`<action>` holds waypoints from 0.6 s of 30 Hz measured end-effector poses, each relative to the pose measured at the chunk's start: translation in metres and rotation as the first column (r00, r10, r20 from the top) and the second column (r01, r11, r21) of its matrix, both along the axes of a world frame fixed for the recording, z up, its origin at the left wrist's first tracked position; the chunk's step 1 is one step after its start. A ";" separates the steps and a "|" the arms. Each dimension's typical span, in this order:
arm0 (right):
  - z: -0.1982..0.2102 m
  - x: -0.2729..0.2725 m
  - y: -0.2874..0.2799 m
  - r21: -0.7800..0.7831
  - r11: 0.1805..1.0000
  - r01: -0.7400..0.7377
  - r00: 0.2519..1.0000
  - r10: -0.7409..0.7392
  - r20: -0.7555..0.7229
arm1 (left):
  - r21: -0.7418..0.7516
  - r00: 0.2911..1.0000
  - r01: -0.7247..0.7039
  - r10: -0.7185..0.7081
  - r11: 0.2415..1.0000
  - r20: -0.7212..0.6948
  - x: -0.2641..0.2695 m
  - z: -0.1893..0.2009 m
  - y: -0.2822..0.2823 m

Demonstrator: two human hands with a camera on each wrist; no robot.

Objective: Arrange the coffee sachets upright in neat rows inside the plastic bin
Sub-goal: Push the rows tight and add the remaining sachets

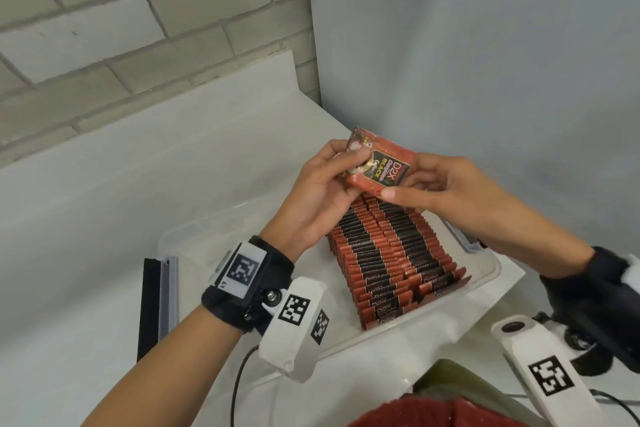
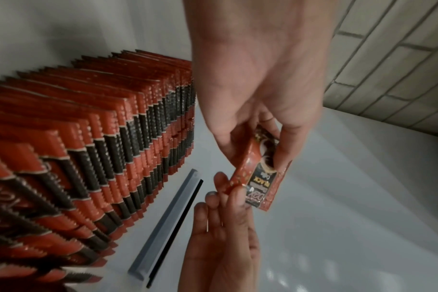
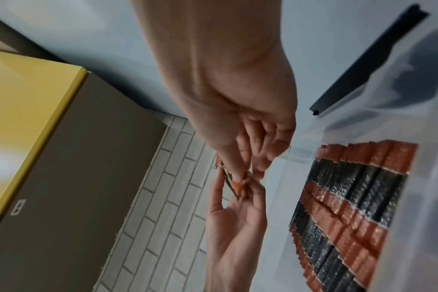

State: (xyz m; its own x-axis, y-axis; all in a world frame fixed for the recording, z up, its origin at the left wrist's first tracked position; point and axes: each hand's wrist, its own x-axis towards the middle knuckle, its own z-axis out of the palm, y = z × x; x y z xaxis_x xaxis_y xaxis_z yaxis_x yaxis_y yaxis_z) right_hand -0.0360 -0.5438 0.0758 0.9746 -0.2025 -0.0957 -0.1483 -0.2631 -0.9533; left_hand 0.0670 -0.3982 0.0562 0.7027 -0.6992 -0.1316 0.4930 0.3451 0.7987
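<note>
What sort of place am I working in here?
Probably a stockroom or shop back room: a white counter against a painted brick wall, and a clear plastic bin of coffee sachets packed in rows.
</note>
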 end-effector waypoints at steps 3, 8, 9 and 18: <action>0.000 0.002 -0.003 0.077 0.996 0.053 0.998 -0.055 0.020 | -0.025 1.000 0.009 -0.010 1.000 -0.010 0.001 0.000 0.001; 0.002 0.001 -0.008 0.093 0.988 0.120 0.991 -0.125 0.048 | -0.001 0.999 0.033 -0.033 0.999 -0.016 0.001 0.002 0.001; 0.003 0.000 -0.008 0.080 0.989 0.127 0.990 -0.131 0.049 | 0.009 0.999 0.045 -0.045 0.999 -0.017 0.001 0.003 0.002; 0.017 -0.037 -0.011 -0.279 0.920 -0.274 0.956 0.291 0.020 | 0.383 0.987 -0.106 0.145 0.917 -0.074 0.001 0.028 0.037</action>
State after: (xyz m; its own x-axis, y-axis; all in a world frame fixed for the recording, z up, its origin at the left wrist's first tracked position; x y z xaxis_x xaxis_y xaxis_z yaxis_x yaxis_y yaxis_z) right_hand -0.0733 -0.5550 0.0924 0.9972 0.0725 -0.0161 0.0252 -0.5344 -0.8448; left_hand 0.0682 -0.3610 0.0839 0.7513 -0.4909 -0.4411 0.5483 0.0923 0.8311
